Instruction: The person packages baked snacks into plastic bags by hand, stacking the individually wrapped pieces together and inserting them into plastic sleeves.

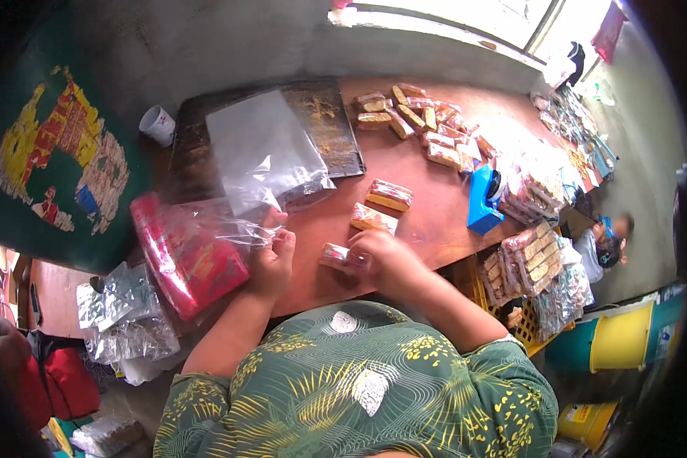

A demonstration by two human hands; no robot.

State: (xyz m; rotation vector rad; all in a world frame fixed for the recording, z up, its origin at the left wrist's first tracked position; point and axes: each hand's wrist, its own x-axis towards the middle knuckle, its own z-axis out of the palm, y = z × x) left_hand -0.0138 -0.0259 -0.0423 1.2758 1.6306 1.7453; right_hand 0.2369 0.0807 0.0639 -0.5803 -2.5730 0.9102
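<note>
Red plastic package (195, 267) at the table's (313, 237) left near corner. Dark board (191, 164) behind it, toward the far edge; sheaf of clear bags (263, 141) on top. Left hand (272, 256) pinches a loose clear bag (225, 224), which overlaps the red package. Wrapped bar (335, 255) near the near edge; right hand (389, 259) bent over its right end, blurred, cannot tell whether gripping or only touching. Two more bars (389, 195) just beyond. Heaped bars (427, 122) toward far edge. Blue tape dispenser (482, 202) near right edge.
</note>
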